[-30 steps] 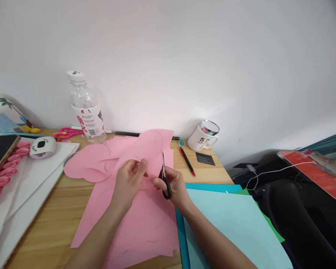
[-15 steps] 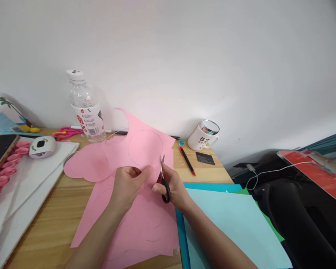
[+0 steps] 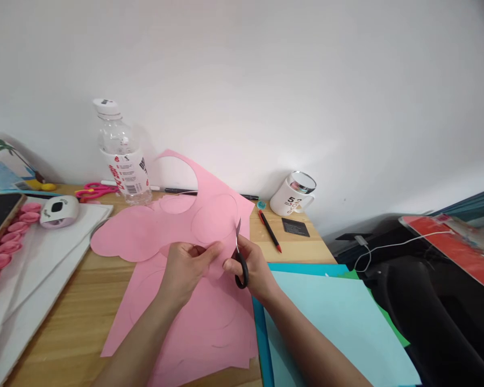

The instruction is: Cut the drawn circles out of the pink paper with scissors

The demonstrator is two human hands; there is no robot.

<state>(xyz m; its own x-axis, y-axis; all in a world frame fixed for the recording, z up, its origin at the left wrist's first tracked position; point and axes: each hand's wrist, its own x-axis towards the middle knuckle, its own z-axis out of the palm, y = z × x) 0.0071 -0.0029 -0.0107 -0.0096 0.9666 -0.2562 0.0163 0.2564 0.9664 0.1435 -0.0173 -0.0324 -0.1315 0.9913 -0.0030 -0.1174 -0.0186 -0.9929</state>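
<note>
My left hand (image 3: 187, 267) pinches the near edge of a pink paper sheet (image 3: 210, 212) and holds it tilted up off the wooden desk (image 3: 72, 317). A drawn circle shows on the sheet, and a round piece is cut out of its far left edge. My right hand (image 3: 252, 264) grips black-handled scissors (image 3: 239, 255), blades pointing up at the sheet's right edge beside the circle. More pink sheets (image 3: 197, 322) lie flat under both hands, with pink cut circles (image 3: 125, 234) to the left.
A plastic bottle (image 3: 121, 156) stands at the back left, a white mug (image 3: 292, 196) at the back right, a red pen (image 3: 270, 231) between. Pink scissors (image 3: 94, 191), a white gadget (image 3: 58, 210) and white sheets (image 3: 32, 258) lie left. Blue and green paper (image 3: 331, 322) lies right.
The held pink sheet has been lifted and turned, so its far edge with the round cut-out now stands up. The scissors stay at the sheet's right edge.
</note>
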